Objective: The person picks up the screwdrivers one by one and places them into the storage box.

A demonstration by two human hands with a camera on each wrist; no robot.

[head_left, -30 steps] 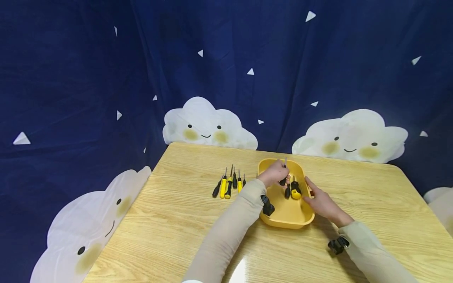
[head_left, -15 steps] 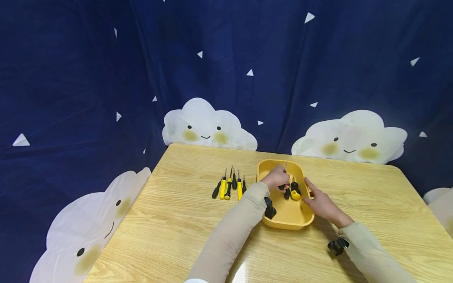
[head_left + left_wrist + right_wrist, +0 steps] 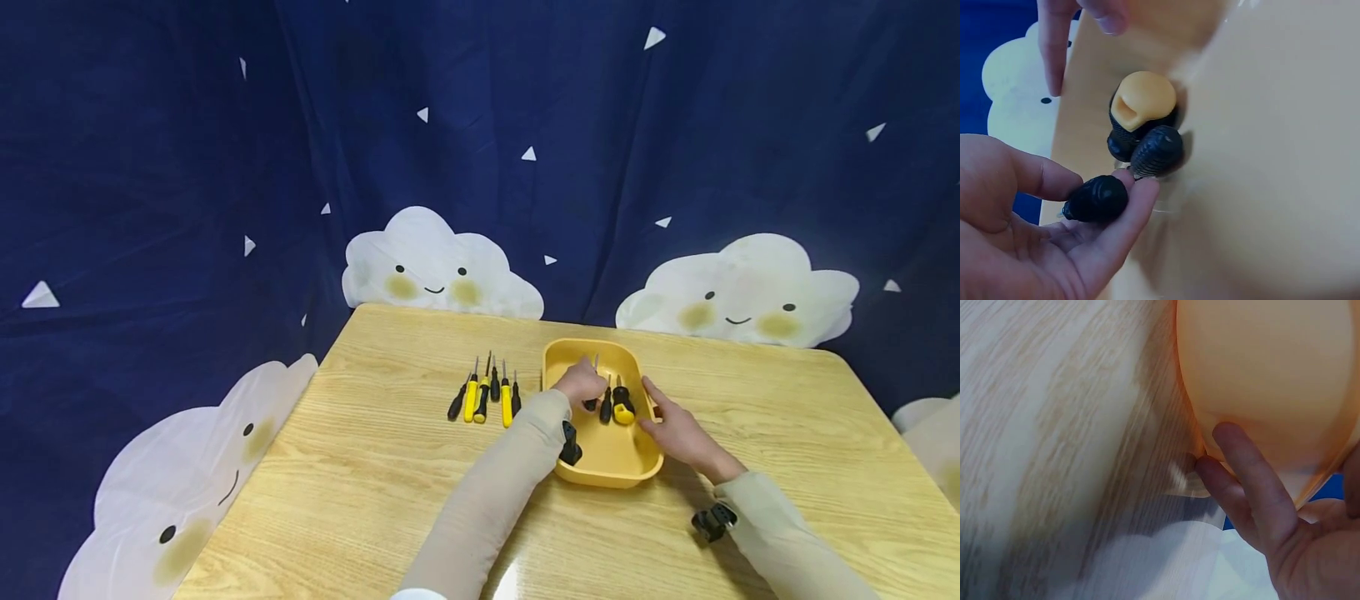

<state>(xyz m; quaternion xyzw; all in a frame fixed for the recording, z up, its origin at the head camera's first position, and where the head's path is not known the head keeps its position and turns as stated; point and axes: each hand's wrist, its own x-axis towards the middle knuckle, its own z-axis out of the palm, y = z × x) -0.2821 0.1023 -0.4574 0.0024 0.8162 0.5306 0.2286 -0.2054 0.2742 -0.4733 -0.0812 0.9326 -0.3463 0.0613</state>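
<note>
My left hand [image 3: 582, 383] reaches into a yellow-orange plastic bin [image 3: 603, 481], pinching a black-handled screwdriver [image 3: 1099, 199] between thumb and fingers. Its shaft points toward the bin's far end. Just to the right lie a black screwdriver [image 3: 606, 408] and a stubby black-and-yellow screwdriver [image 3: 623, 408]; in the left wrist view their handle ends crowd close to my fingertips. My right hand [image 3: 681, 429] holds the bin's right wall, thumb over the rim and fingers against the outside. In the right wrist view, two fingers [image 3: 1257, 481] press on the outer wall.
Left of the bin, several black and yellow screwdrivers [image 3: 483, 398] lie in a loose row on the wooden table [image 3: 360, 467], shafts pointing away. A dark blue curtain [image 3: 465, 100] with white clouds hangs behind the table's far edge.
My left hand has lowered the black screwdriver into the bin and shifted slightly left, so the neighbouring screwdrivers show more fully. My right hand stays at the bin's right wall.
</note>
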